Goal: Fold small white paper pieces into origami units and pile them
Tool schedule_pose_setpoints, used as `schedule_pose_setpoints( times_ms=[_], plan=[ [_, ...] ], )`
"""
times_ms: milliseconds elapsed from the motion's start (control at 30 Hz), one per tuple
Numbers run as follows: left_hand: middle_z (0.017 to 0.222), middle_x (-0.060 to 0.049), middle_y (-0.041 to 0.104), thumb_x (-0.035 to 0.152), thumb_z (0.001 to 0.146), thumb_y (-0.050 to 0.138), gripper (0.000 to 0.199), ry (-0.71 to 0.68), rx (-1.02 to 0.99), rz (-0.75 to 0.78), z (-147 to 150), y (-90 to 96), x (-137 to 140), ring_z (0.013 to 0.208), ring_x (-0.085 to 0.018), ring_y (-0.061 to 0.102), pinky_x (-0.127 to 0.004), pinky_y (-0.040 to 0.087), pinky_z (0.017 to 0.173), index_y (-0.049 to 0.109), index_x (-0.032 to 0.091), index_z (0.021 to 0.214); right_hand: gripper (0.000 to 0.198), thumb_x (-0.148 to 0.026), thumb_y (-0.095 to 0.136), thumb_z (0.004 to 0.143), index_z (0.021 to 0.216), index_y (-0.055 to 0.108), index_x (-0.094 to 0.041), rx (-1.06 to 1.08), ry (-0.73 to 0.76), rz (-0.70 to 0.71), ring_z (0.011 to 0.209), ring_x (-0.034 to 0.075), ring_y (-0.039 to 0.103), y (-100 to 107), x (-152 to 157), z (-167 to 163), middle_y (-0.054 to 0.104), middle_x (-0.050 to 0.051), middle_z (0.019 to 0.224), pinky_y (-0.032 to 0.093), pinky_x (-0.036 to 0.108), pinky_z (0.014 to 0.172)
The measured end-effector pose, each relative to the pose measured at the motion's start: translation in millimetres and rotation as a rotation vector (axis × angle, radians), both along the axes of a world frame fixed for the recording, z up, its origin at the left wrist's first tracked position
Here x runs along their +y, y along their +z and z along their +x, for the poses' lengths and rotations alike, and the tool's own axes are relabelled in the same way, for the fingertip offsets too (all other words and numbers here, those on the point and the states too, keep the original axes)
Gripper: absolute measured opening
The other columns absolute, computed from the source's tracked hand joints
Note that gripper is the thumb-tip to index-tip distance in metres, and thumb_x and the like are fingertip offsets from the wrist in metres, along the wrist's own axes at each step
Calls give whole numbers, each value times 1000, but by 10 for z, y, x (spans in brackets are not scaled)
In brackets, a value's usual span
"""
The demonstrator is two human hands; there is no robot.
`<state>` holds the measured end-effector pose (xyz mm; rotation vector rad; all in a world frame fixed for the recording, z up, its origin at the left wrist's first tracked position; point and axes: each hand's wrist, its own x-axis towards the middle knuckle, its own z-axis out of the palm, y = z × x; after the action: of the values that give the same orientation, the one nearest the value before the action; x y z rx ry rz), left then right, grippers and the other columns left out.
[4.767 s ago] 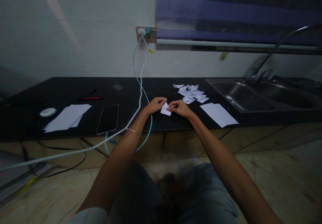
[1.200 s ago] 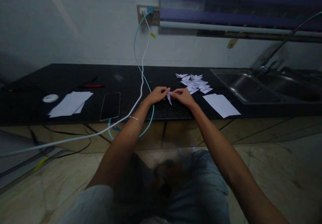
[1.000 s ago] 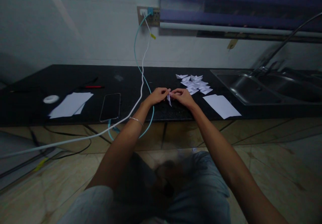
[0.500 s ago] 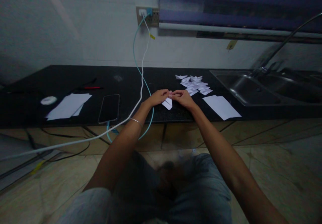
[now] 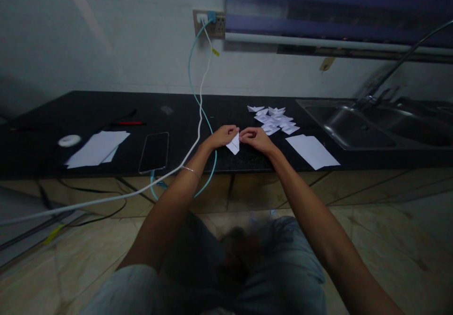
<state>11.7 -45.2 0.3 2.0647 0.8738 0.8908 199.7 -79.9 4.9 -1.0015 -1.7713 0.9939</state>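
Note:
A small piece of folded white paper point(image 5: 233, 145) is held over the dark counter, a pointed corner facing me. My left hand point(image 5: 222, 137) grips its upper left part, fingers closed and covering that side. At the paper's right edge, my right hand point(image 5: 258, 139) has its thumb and fingertips pinched together. Just behind the right hand lies a cluster of folded white paper boats point(image 5: 276, 119). A few flat white sheets point(image 5: 312, 151) rest to the right of that hand.
Left of my hands, a phone point(image 5: 154, 152) lies near the counter's front edge. Beyond it are more white sheets point(image 5: 94, 148), a white tape roll point(image 5: 69, 140) and a red pen point(image 5: 130, 123). A white cable point(image 5: 200, 112) crosses beside my left arm. A steel sink point(image 5: 339, 121) is at right.
The folded paper has turned, with its point now facing me. My right fingertips have drawn slightly apart from my left ones, which met before.

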Motion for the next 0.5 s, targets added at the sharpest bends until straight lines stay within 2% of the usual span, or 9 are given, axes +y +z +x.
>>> schedule_pose_setpoints(
  times_ms=[300, 500],
  plan=[
    [62, 0, 50, 48, 90, 40, 39, -7, 4, -23, -8, 27, -24, 54, -11, 46, -22, 32, 49, 54, 15, 75, 22, -26, 67, 64, 84, 71, -17, 6, 8, -6, 67, 16, 62, 1, 1, 9, 70, 2, 73, 47, 26, 64],
    [62, 0, 51, 46, 90, 40, 38, 11, 3, -1, -1, 0, -1, 55, -11, 46, -22, 32, 49, 55, 15, 74, 18, -24, 64, 65, 80, 71, -16, -11, 0, 2, 69, 16, 61, 24, -21, -7, 70, 2, 74, 46, 26, 65]
  ],
)
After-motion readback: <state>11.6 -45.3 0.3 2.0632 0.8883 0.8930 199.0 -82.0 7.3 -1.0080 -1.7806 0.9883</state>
